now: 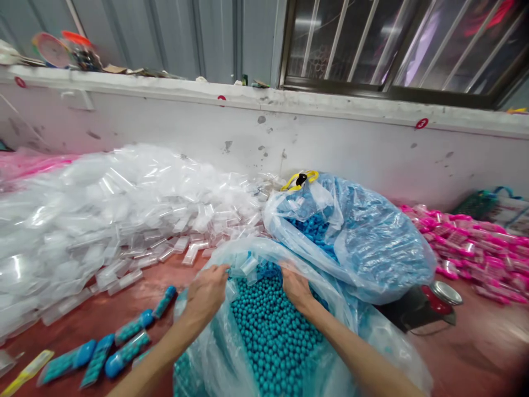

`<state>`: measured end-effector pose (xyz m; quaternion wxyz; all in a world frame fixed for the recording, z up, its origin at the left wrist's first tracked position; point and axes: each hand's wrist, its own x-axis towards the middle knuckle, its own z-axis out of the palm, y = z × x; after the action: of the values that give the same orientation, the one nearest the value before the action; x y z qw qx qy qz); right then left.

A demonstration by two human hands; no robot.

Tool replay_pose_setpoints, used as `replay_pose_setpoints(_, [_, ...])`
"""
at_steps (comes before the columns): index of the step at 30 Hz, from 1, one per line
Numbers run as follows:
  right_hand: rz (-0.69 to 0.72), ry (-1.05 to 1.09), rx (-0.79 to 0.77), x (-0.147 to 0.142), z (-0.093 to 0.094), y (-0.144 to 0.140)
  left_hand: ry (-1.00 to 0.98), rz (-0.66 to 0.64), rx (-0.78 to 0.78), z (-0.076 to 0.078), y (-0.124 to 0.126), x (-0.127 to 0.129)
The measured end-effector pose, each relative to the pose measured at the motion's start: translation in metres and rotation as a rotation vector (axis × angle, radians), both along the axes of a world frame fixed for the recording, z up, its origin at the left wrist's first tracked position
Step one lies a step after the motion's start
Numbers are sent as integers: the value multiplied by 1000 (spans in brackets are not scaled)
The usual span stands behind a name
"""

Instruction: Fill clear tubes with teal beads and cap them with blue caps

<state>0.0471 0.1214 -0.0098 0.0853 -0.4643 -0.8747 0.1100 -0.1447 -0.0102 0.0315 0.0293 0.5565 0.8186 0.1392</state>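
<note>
A clear plastic bag (215, 353) full of small teal beads (273, 336) lies open in front of me. My left hand (205, 295) holds a clear empty tube (248, 266) at the far end of the bead pile. My right hand (296, 289) is pressed into the beads beside it, fingers curled; what it holds is hidden. Filled tubes with blue caps (124, 344) lie on the red table (115, 309) to the left.
A large heap of empty clear tubes (103, 215) covers the left of the table. A second bag of blue caps (363, 237) stands behind. Pink filled tubes (471, 248) lie at right, near a round tin (444, 292). A white wall runs behind.
</note>
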Motion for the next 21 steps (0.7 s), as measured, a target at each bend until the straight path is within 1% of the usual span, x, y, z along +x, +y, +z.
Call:
replay_pose_setpoints(3, [-2,-48,3,-9,2,5,71,-56,-42,-7,43,27])
replay_pose_setpoints(5, [25,-87,-6,-12,2,6,76,-76,-63,-16,62,37])
replay_pose_setpoints(6, [51,-108,-13,-11,2,6,71,-88,-74,-20,67,39])
replay_pose_setpoints(8, [105,-148,-32,-6,2,5,49,-120,-111,-29,70,41])
replay_pose_setpoints(10, [153,-185,-55,5,1,2,15,-180,-170,-35,66,41])
replay_pose_setpoints(13, [214,-225,-81,21,-1,-5,-44,-265,-281,-41,61,43])
replay_pose_setpoints(15, [230,-247,-78,27,-4,-12,-65,-279,-331,-45,61,47])
replay_pose_setpoints(18, [208,-265,-54,25,-9,-20,-75,-262,-332,-48,66,56])
replay_pose_setpoints(21, [181,-256,-49,21,-12,-22,-101,-244,-289,-44,68,60])
